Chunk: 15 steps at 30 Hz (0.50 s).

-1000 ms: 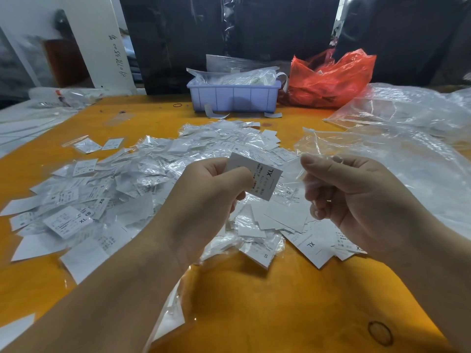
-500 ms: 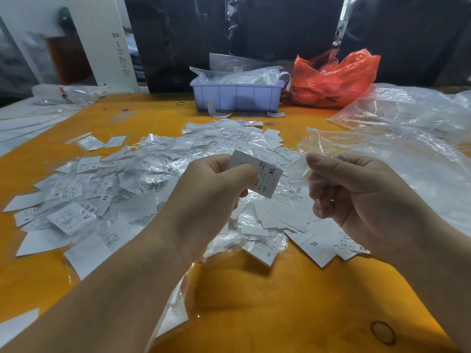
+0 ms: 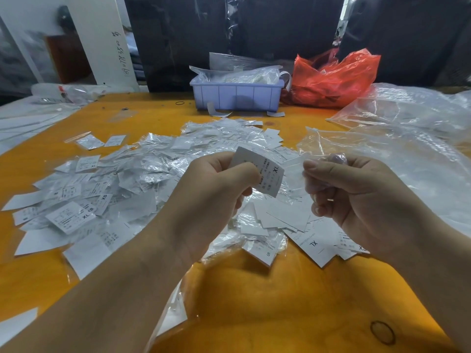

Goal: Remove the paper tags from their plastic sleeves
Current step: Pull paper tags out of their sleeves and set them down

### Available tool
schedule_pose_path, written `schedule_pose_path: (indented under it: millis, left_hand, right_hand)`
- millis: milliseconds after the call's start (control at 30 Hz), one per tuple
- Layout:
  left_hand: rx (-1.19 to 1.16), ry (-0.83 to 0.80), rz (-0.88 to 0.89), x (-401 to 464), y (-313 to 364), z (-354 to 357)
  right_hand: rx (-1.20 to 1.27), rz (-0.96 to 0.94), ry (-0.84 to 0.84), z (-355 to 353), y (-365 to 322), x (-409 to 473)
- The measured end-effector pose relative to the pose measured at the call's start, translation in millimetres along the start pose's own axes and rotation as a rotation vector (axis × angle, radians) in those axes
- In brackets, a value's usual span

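Orange table (image 3: 254,301) strewn with a heap of tags (image 3: 142,184); left hand (image 3: 214,197) raised above it, thumb and forefinger pinching a white XL paper tag (image 3: 267,174) by its left edge; right hand (image 3: 356,197) just beside, fingers curled round a crumpled clear plastic sleeve (image 3: 336,159).

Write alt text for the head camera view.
A person's left hand pinches a white paper tag marked XL while the right hand grips a crumpled clear plastic sleeve. Below them, sleeved tags lie heaped on an orange table, with a lilac bin behind.
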<state>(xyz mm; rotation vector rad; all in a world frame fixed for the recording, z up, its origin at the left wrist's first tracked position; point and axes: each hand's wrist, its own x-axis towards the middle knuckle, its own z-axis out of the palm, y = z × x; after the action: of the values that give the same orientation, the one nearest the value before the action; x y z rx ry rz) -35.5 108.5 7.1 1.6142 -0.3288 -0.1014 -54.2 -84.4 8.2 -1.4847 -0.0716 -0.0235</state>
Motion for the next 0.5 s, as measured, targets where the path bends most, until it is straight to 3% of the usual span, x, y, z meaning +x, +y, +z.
schedule_pose_path:
  millis: [500]
  left_hand:
    - [0.017,0.028,-0.009,1.2,0.2,-1.0]
  right_hand:
    - [0.026,0.011,-0.021,1.2,-0.6,-0.1]
